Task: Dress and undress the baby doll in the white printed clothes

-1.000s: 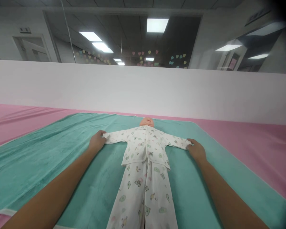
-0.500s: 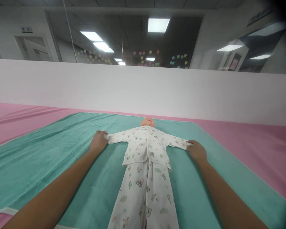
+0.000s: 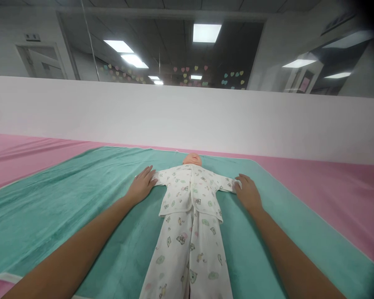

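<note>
1. My left hand lies open and palm down, its fingers spread, at the end of the manikin's sleeve. It grips nothing that I can see, and the end of that sleeve seems partly hidden under it.
2. My right hand rests with its fingers slightly curled at the opposite cuff. From this head view, I cannot tell whether they have hold of the cloth or only lie on it.
3. Between my hands, a baby training manikin lies face up, its head pointing away from me, its arms out to the sides and its legs toward me. It wears a white animal-print jacket and matching trousers.
4. The cotton looks thin and soft, so I judge that it would bunch if dragged. The manikin looks light and probably moves easily. The cuffs and the jacket hem seem the best places to take hold.
5. The manikin lies near the middle of a teal plush blanket, which is spread over a pink sheet.
6. Beyond them stands a white partition. Above it, paper hearts show on the far wall.
</note>
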Demonstrator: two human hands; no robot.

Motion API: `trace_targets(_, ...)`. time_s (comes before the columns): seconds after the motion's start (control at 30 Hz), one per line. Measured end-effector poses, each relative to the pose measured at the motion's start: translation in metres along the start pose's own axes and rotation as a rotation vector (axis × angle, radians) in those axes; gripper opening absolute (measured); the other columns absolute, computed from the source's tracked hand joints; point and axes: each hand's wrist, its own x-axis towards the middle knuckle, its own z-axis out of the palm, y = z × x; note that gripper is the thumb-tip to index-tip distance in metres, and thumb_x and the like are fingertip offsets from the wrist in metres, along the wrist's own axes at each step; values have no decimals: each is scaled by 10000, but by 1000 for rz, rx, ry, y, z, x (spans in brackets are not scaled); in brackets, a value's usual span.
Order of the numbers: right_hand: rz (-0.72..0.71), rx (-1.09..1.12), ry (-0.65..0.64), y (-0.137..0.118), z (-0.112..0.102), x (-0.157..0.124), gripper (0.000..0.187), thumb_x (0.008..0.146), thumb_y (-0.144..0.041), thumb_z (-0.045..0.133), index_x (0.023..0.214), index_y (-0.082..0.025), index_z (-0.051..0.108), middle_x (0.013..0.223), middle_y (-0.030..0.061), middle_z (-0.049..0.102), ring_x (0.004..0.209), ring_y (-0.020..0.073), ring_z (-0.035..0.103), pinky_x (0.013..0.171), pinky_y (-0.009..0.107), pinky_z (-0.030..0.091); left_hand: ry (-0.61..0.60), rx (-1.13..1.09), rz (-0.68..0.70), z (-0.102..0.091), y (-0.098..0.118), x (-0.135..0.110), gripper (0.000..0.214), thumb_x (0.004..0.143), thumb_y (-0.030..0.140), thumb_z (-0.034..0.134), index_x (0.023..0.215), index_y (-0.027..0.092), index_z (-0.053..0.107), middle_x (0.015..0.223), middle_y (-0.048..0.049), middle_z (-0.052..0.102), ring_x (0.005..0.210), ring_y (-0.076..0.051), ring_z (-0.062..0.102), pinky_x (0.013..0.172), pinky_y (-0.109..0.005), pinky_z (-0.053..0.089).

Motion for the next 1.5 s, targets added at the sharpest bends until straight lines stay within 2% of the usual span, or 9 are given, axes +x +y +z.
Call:
trace_targets(0.17,-148,137,-238,-13,10,-3,481,896,-440,282,1287,-199,422,1385,51,371,1271,216,317,1059,367,253,-104,-57,-70,2,0,-1,578,880,523,248,1370,225,316,1468,-40,223,1351,-227,165,1075,-414,197)
trace_targets(0.33,-78,168,-351,1,20,-4,557,891,-507,249,1346,-198,341,1415,66,327,1301,228,285,1074,398,231,-152,-81,-127,6,-5,1,642,871,567,192,1398,206,251,1475,-47,193,1360,-224,129,1077,-440,163)
trace_targets(0.47,-57,195,-352,10,22,-3,577,896,-514,227,1337,-163,348,1392,95,363,1293,228,300,1075,408,234,-170,-70,-158,10,-9,1,680,855,600,183,1405,204,228,1476,-48,186,1360,-248,121,1071,-481,139)
trace_targets(0.93,-5,132,-396,2,14,-4,641,889,-533,185,1351,-113,327,1402,103,344,1293,251,296,1077,418,233,-207,-25,-168,7,-11,-1,753,829,656,177,1410,178,210,1476,-61,189,1351,-255,157,1072,-441,181)
trace_targets(1.1,-19,120,-360,2,15,-4,613,893,-518,204,1326,-115,367,1387,113,366,1280,253,318,1063,420,255,-163,-18,-153,5,-9,-2,718,844,627,215,1394,167,242,1468,-78,217,1342,-262,179,1057,-448,206)
trace_targets(1.23,-38,158,-200,-12,6,-5,552,893,-509,255,1263,-142,438,1375,110,376,1280,245,306,1060,408,251,21,-25,-33,-9,10,-5,550,871,548,288,1266,189,420,1404,-75,346,1276,-248,309,1011,-394,283)
trace_targets(1.33,-80,258,-78,-40,-10,-9,445,895,-489,291,1172,-197,480,1269,90,468,1164,220,424,966,365,354,117,-81,94,-24,38,-9,382,893,474,310,1044,194,522,1170,-62,535,1077,-205,480,879,-327,381)
trace_targets(1.4,-109,330,-107,-64,-23,-14,355,901,-473,297,990,-218,528,1051,59,567,942,185,530,795,313,428,80,-101,183,-32,57,-14,318,899,441,319,902,193,518,944,-35,584,859,-170,534,728,-285,406)
trace_targets(1.5,-186,361,-223,-94,-37,-23,351,902,-455,321,706,-204,467,722,-1,544,655,134,500,614,262,387,-1,-82,331,-38,80,-21,281,889,419,366,774,187,476,744,3,550,654,-133,483,581,-245,343)
